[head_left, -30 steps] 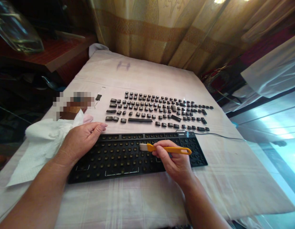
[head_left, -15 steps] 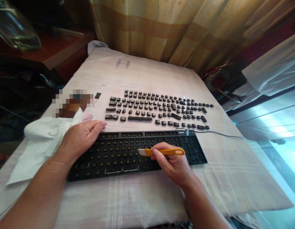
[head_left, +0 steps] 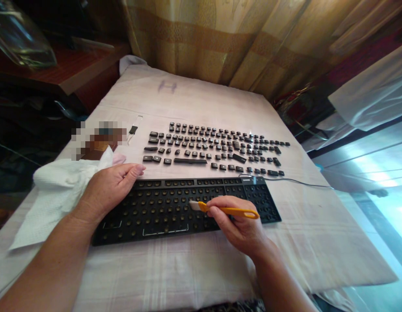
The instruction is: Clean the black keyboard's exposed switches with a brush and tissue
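A black keyboard (head_left: 161, 208) with its keycaps taken off lies across the cloth-covered table (head_left: 194, 268). My left hand (head_left: 106, 190) rests on the keyboard's left end, fingers curled down over its top corner, holding it flat. My right hand (head_left: 241, 225) pinches a small orange-handled brush (head_left: 227, 210). Its pale bristles touch the keyboard's middle rows. Rows of loose black keycaps (head_left: 217, 149) lie beyond the keyboard.
A white paper towel (head_left: 51, 195) lies at the left beside my wrist. A small keycap puller (head_left: 133, 129) sits further back. The keyboard's cable (head_left: 301, 182) runs off to the right. Curtains hang behind, and a dark shelf stands at the left.
The brush has slid slightly down and toward me over the keyboard's middle rows, its handle tilting lower to the right. My left hand has stayed put.
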Motion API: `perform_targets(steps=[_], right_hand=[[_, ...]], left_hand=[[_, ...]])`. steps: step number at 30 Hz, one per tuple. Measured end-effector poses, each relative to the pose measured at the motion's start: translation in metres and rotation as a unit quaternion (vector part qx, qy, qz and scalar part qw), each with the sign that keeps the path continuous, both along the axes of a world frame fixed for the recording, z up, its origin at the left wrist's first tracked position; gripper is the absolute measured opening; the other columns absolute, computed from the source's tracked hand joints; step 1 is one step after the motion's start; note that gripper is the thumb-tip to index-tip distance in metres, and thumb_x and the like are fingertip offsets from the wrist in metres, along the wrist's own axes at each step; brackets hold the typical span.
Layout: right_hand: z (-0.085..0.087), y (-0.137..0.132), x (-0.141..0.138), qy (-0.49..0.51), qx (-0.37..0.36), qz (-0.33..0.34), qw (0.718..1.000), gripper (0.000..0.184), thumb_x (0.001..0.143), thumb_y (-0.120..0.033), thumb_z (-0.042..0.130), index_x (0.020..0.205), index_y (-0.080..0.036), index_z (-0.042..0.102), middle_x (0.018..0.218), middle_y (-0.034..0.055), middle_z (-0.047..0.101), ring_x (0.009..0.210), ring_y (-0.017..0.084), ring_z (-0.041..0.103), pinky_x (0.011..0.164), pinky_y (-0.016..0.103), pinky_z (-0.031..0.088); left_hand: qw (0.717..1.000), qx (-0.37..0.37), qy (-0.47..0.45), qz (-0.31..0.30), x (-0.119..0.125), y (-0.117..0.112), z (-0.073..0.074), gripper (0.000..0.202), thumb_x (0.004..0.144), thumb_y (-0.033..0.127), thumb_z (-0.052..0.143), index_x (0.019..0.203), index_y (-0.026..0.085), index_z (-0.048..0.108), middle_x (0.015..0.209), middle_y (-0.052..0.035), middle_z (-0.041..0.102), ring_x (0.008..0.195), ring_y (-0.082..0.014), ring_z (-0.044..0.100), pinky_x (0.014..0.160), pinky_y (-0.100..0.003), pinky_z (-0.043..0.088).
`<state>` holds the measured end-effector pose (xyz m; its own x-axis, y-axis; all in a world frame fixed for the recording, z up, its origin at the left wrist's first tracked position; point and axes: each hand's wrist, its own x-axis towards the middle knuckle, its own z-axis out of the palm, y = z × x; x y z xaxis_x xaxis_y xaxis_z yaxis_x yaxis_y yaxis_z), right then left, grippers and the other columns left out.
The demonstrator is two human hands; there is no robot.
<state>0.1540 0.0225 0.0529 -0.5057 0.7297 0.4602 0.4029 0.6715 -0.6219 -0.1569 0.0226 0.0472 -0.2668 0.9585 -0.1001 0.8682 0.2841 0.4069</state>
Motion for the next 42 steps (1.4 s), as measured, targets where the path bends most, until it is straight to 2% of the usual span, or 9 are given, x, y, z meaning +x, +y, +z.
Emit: perform_targets(steps=[5, 12, 17, 21, 27, 35, 42], right_hand=[[-0.001, 0.0, -0.002, -0.017, 0.02, 0.019, 0.999, 0.014, 0.098, -0.021, 0.055, 0.091, -0.021, 0.068, 0.075, 0.0023, 0.076, 0.062, 0.014, 0.07, 0.06, 0.024, 0.054], [0.005, -0.007, 0.003, -0.071, 0.039, 0.06, 0.995, 0.015, 0.1, -0.021, 0.053, 0.091, -0.02, 0.065, 0.071, 0.0014, 0.072, 0.061, 0.014, 0.066, 0.058, 0.025, 0.048], [0.011, -0.009, 0.002, -0.049, 0.052, 0.048, 0.996, 0.013, 0.1, -0.019, 0.053, 0.093, -0.021, 0.064, 0.072, 0.0013, 0.073, 0.059, 0.014, 0.065, 0.057, 0.025, 0.048], [0.008, -0.006, -0.004, -0.026, 0.07, 0.027, 0.997, 0.012, 0.099, -0.019, 0.054, 0.095, -0.021, 0.065, 0.074, 0.0018, 0.074, 0.058, 0.014, 0.066, 0.057, 0.026, 0.05], [-0.001, -0.007, -0.007, -0.066, 0.067, 0.043, 0.995, 0.014, 0.101, -0.02, 0.053, 0.094, -0.02, 0.064, 0.078, 0.0034, 0.076, 0.062, 0.015, 0.068, 0.06, 0.027, 0.051], [0.004, -0.013, 0.001, -0.079, 0.064, 0.04, 0.994, 0.012, 0.099, -0.019, 0.054, 0.09, -0.021, 0.062, 0.074, 0.0007, 0.074, 0.06, 0.014, 0.066, 0.058, 0.026, 0.048], [0.004, -0.023, 0.004, -0.102, 0.053, 0.033, 0.993, 0.016, 0.099, -0.018, 0.053, 0.085, -0.021, 0.06, 0.071, 0.0012, 0.073, 0.058, 0.015, 0.066, 0.058, 0.026, 0.046]], left_hand=[[1.0, 0.0, -0.001, -0.004, 0.0, 0.0, 0.001, 0.064, 0.085, 0.062, 0.026, 0.107, 0.028, 0.076, 0.119, -0.0038, 0.075, 0.141, -0.034, 0.048, 0.111, -0.047, 0.046], [1.0, 0.007, -0.001, -0.004, 0.001, 0.0, 0.001, 0.062, 0.086, 0.061, 0.027, 0.104, 0.029, 0.077, 0.118, -0.0023, 0.075, 0.137, -0.0334, 0.051, 0.11, -0.045, 0.046], [1.0, 0.01, 0.004, -0.004, 0.001, 0.0, 0.001, 0.061, 0.086, 0.061, 0.027, 0.102, 0.029, 0.077, 0.115, -0.0029, 0.076, 0.135, -0.0334, 0.053, 0.107, -0.044, 0.049], [1.0, 0.01, 0.001, -0.011, -0.001, -0.001, 0.0, 0.061, 0.086, 0.062, 0.026, 0.102, 0.031, 0.077, 0.114, -0.0025, 0.076, 0.139, -0.0332, 0.049, 0.108, -0.044, 0.048], [1.0, 0.004, 0.0, -0.01, 0.0, 0.0, 0.001, 0.064, 0.085, 0.062, 0.025, 0.106, 0.028, 0.076, 0.118, -0.0046, 0.075, 0.14, -0.0342, 0.049, 0.109, -0.046, 0.047], [1.0, 0.005, 0.005, -0.008, 0.0, 0.0, 0.001, 0.062, 0.085, 0.061, 0.026, 0.106, 0.031, 0.076, 0.117, -0.0035, 0.075, 0.138, -0.0335, 0.051, 0.11, -0.046, 0.047], [1.0, 0.007, 0.005, -0.01, 0.001, -0.001, 0.002, 0.063, 0.085, 0.061, 0.026, 0.103, 0.028, 0.076, 0.118, -0.007, 0.075, 0.143, -0.0345, 0.045, 0.112, -0.048, 0.046]])
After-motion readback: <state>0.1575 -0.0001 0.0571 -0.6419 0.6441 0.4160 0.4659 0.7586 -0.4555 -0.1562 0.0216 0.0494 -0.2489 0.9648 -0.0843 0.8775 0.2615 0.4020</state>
